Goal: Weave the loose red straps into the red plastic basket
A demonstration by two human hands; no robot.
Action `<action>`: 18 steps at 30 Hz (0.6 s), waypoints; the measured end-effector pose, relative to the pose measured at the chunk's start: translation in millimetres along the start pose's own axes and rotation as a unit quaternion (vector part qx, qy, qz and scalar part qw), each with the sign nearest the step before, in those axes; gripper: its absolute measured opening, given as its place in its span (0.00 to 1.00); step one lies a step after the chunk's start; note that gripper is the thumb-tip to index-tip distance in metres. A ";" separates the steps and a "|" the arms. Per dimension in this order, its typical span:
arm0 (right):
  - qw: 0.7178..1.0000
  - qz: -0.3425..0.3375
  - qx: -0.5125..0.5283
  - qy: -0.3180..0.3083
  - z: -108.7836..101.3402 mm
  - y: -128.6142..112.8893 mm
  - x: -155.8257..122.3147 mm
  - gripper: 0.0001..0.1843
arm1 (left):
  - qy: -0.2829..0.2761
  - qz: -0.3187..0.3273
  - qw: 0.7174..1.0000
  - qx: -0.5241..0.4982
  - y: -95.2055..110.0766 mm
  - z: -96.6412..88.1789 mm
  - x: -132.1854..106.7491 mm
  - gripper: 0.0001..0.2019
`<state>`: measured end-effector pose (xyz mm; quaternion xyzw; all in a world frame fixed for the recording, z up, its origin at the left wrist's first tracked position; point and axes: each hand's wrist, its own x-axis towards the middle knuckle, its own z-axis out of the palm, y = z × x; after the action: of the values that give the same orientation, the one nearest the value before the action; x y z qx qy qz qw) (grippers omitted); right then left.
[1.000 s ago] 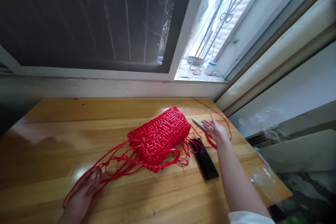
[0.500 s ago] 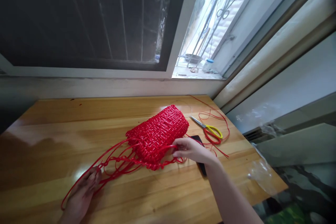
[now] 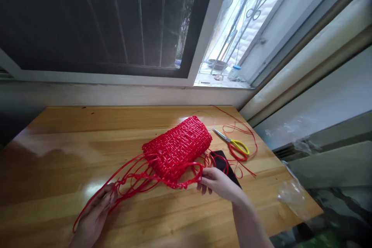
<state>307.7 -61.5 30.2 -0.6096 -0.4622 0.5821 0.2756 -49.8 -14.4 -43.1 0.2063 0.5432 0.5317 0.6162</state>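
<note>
A red woven basket [image 3: 178, 147] lies on its side in the middle of the wooden table [image 3: 58, 155]. Loose red cords [image 3: 136, 180] trail from its near left end toward my left hand [image 3: 100, 205], whose fingers are closed on a knotted stretch of them. My right hand [image 3: 215, 181] pinches a looped, twisted red cord [image 3: 192, 181] at the basket's near right side. That loop curves back to the basket's near edge.
Scissors [image 3: 231, 141] with yellow and red handles lie right of the basket. A black phone-like object [image 3: 225, 164] sits behind my right wrist, with red strands over it. Clear plastic [image 3: 292, 195] rests by the table's right edge. A window [image 3: 116, 23] stands behind.
My right hand has drawn the cord slightly toward me and to the right, widening its loop. My left hand keeps its hold. The view has shifted a little.
</note>
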 end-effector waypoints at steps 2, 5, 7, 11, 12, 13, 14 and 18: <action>0.997 -0.014 0.079 0.020 16.1 11.8 -1.8 0.13 | 0.004 -0.035 0.999 -0.028 2.3 6.1 -5.0 0.19; 0.975 -0.050 0.214 0.019 44.9 22.4 3.5 0.21 | -0.026 -0.048 0.998 -0.039 4.3 15.4 -11.2 0.19; 0.962 -0.054 0.260 0.070 62.8 24.3 11.2 0.19 | -0.051 -0.034 0.998 -0.034 4.4 20.0 -13.6 0.17; 0.950 -0.073 0.227 0.199 72.2 17.9 20.8 0.18 | -0.062 -0.026 0.998 -0.017 3.8 22.6 -13.6 0.17; 0.951 -0.095 0.206 0.211 66.0 14.9 19.4 0.18 | -0.049 -0.025 0.998 -0.015 3.8 21.4 -12.5 0.17; 0.948 -0.124 0.189 0.225 56.1 11.6 16.5 0.17 | -0.034 -0.026 0.999 -0.013 3.8 19.2 -10.9 0.18; 0.940 -0.156 0.181 0.245 42.7 8.0 12.5 0.15 | -0.019 -0.028 0.999 -0.014 3.7 16.3 -8.8 0.18; 0.827 -0.284 0.290 0.389 -31.7 -8.6 -1.7 0.09 | -0.012 -0.036 0.999 -0.011 0.5 2.8 0.6 0.18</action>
<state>336.3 -52.9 43.9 -0.5195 -0.2797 0.2996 0.7498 -47.6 -12.8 -42.0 0.1858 0.5369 0.5128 0.6436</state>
